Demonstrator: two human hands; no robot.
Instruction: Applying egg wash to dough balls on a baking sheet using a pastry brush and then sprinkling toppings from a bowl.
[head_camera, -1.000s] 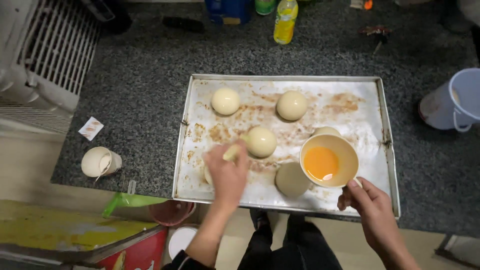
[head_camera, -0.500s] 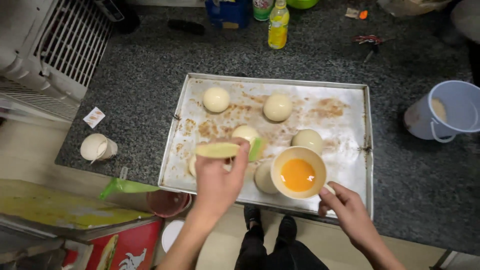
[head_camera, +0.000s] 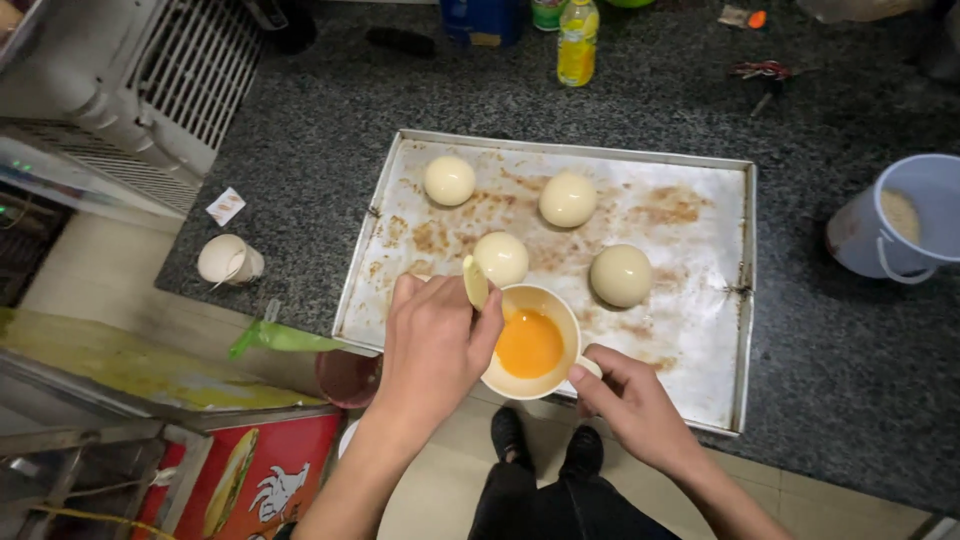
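A dark speckled stone counter (head_camera: 820, 400) carries everything here. A large metal baking tray (head_camera: 690, 330), its lining stained with brown patches, lies flat in the middle of it. Well to the tray's left a small white cup (head_camera: 229, 260) rests near the counter's front edge, with a little paper packet (head_camera: 226, 206) just behind it. At the back stands a yellow drink bottle (head_camera: 577, 42). To the right, apart from the tray, sits a pale blue bucket (head_camera: 900, 225).
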